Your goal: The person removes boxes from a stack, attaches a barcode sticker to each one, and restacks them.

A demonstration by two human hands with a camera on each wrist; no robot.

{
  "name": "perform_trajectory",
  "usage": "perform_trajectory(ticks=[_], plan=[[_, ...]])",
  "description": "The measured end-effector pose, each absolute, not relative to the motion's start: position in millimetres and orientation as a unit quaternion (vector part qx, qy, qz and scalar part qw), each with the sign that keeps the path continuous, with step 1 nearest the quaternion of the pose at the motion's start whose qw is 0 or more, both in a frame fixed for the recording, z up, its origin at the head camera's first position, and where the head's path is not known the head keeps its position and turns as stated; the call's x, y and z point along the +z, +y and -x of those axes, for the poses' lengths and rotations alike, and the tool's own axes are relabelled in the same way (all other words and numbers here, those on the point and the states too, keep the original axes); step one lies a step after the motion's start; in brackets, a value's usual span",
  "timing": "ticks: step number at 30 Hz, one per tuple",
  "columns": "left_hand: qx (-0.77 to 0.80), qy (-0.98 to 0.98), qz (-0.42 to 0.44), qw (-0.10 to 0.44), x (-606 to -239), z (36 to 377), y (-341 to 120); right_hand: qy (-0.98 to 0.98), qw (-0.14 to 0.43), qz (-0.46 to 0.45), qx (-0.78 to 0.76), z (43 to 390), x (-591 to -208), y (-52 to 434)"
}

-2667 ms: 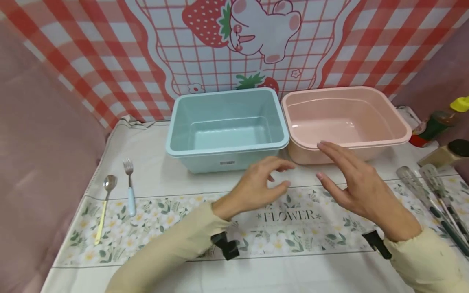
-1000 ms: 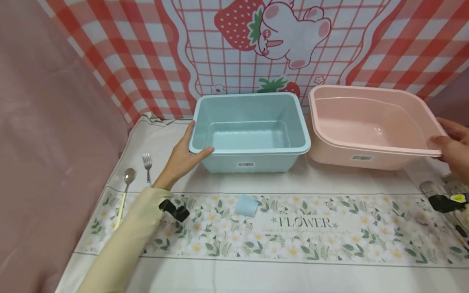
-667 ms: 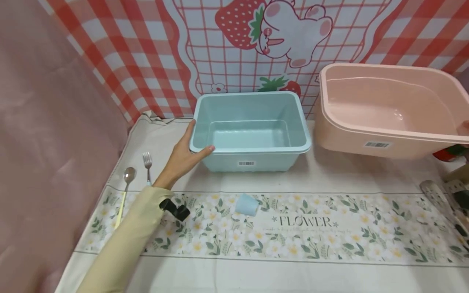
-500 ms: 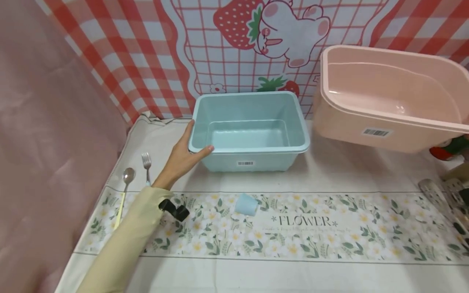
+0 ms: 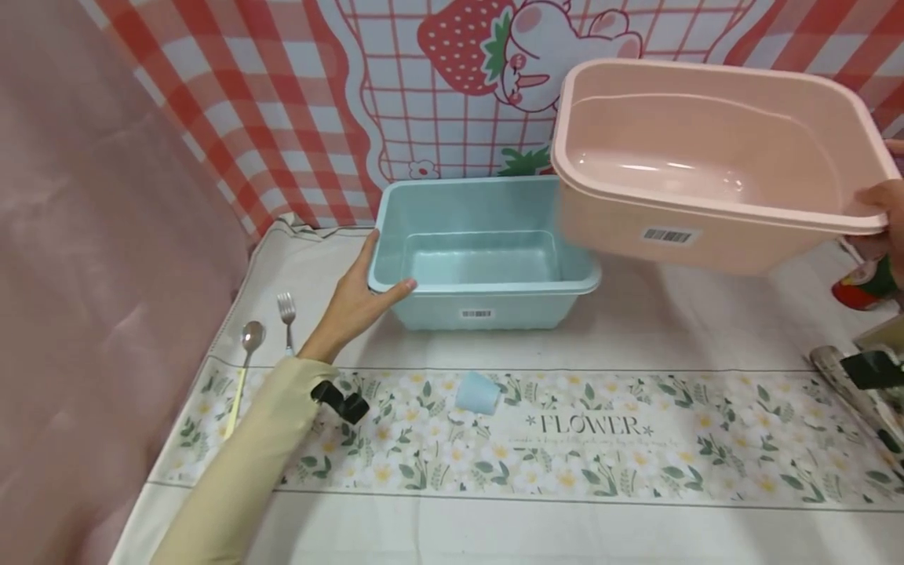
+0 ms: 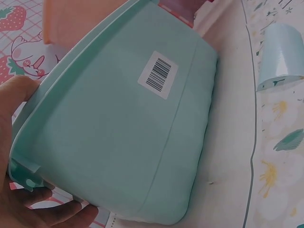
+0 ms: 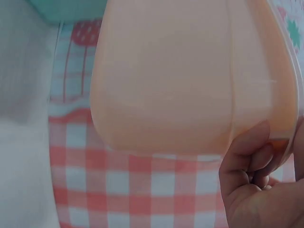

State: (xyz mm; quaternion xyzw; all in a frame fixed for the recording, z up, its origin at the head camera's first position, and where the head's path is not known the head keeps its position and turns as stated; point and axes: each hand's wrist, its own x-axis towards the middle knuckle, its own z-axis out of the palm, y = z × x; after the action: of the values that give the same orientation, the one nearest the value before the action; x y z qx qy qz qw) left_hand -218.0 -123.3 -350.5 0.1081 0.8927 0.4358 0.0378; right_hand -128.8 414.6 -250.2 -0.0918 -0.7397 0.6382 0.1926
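My left hand [image 5: 348,304] grips the left front corner of a light blue plastic basin [image 5: 424,310], which stands on the table. In the left wrist view, the thumb lies over the rim of this basin [image 6: 114,118] and the fingers are beneath it. My right hand [image 5: 888,200], partly cut off by the frame edge, holds the right rim of a pink plastic basin [image 5: 678,208]. That basin hangs in the air, tilted, its left end overlapping the blue basin's right side in the head view. Curled fingers of my right hand [image 7: 256,190] pinch its rim in the right wrist view.
A small pale blue cup [image 5: 477,392] lies on the flowered cloth. A spoon [image 5: 252,337] and a fork [image 5: 286,310] lie left, partly behind my forearm. At the right edge are a red-based bottle [image 5: 858,292] and metal utensils [image 5: 836,377]. A checked cloth [image 5: 282,86] hangs behind.
Both hands moved from in front of the basins to their outer rims. The right hand lifted the pink basin off the table, then brought it left toward the blue basin, which stays in place.
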Motion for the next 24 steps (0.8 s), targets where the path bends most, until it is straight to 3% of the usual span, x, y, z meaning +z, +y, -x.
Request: perform_trajectory(ticks=[3, 8, 15, 20, 24], plan=[[0.437, 0.892, -0.11, 0.039, -350, 218, -123, -0.747, 0.188, 0.174, 0.613, 127, -238, 386], [0.437, 0.892, -0.111, 0.042, -349, 219, -124, -0.76, 0.181, 0.209, 0.588, 129, -224, 344], [0.443, 0.889, -0.113, 0.042, -350, 218, -124, -0.752, 0.207, 0.111, 0.616, 143, -223, 297], [0.444, 0.887, -0.122, 0.034, -351, 219, -121, -0.696, 0.175, 0.078, 0.692, 150, -224, 270], [0.444, 0.887, -0.129, 0.028, -352, 220, -120, -0.729, 0.162, 0.083, 0.66, 157, -228, 252]])
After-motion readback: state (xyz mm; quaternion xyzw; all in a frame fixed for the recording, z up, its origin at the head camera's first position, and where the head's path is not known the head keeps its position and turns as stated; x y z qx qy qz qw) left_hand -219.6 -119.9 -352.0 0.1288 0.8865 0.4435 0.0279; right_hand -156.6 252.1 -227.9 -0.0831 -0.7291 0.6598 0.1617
